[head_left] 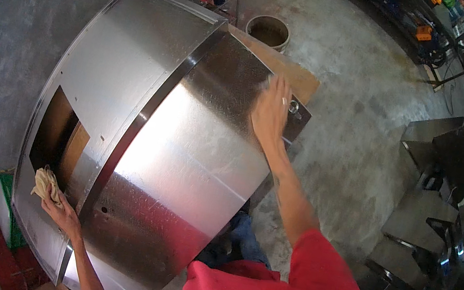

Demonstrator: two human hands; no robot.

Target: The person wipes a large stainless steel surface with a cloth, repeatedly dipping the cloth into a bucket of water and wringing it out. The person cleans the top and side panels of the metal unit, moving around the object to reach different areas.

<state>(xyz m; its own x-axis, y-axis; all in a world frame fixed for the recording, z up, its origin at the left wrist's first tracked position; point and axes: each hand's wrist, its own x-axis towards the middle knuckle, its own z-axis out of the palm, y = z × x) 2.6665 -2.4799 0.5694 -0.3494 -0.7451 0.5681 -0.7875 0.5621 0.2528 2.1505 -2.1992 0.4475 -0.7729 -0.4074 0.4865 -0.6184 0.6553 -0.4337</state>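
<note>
A large stainless steel cabinet (196,138) with a raised strip across it lies before me. My left hand (60,211) grips a crumpled beige cloth (46,184) at the near corner of a rectangular cut-out (57,125) in the cabinet's left panel. Brown board shows inside that opening. Over on the right, my right hand (272,112) rests on the shiny panel close to its far right edge, fingers stretched out and slightly blurred. Just beside it, a round metal fitting (294,107) sits on a narrow end plate. What lies under the right palm is hidden.
A brown board (286,67) sticks out beneath the cabinet's far edge, with a bucket (268,31) beyond it on the concrete floor. Bent metal parts (424,219) stand at right. A wire rack (223,3) is at the back; a green crate (11,208) stands left.
</note>
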